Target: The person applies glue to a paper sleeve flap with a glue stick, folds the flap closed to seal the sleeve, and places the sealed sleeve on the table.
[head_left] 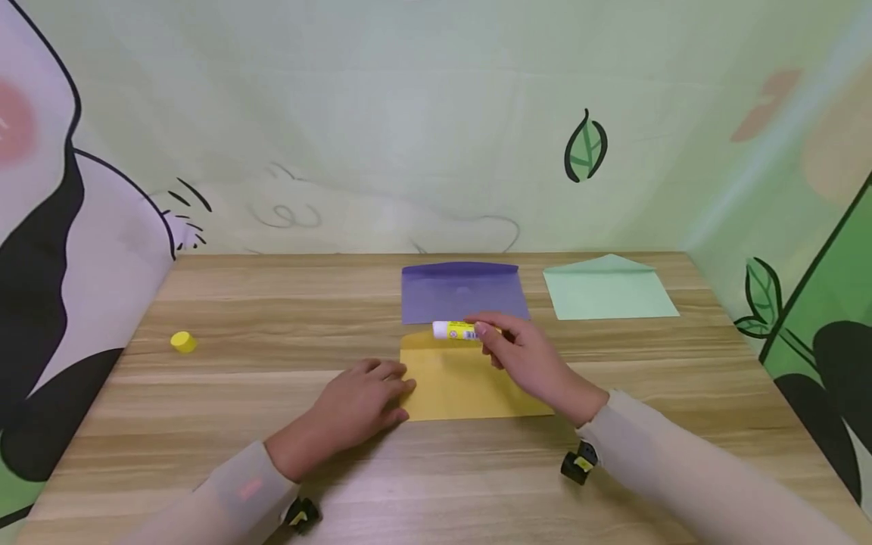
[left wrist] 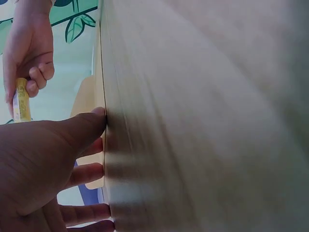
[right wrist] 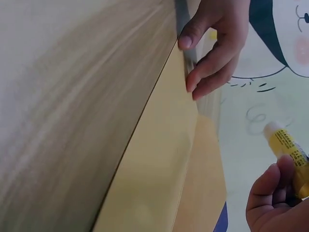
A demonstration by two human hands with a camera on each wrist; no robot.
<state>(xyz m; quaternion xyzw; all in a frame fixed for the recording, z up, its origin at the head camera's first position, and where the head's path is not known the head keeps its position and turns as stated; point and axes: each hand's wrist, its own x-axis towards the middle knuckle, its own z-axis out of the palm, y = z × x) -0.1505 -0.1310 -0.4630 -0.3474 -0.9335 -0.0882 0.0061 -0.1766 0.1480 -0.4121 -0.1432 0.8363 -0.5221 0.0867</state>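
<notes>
A yellow envelope [head_left: 470, 382] lies on the table in front of me, its flap [right wrist: 205, 169] at the far side. My left hand [head_left: 361, 401] rests at the envelope's left edge, fingers spread and fingertips down on the paper and wood. Above the envelope, my right hand [head_left: 527, 352] pinches a yellow glue stick [head_left: 456, 331] between thumb and fingers. The glue stick is uncapped, its white end [right wrist: 273, 126] pointing left over the flap. In the left wrist view the right hand [left wrist: 31, 53] and the glue stick [left wrist: 21, 101] appear beyond the left hand.
A purple envelope [head_left: 463, 295] lies just behind the yellow one. To its right is a mint green envelope [head_left: 613, 294], flap at the back. A yellow cap [head_left: 183, 342] sits on the wooden table [head_left: 272, 303] at the left. A printed backdrop [head_left: 381, 136] stands behind.
</notes>
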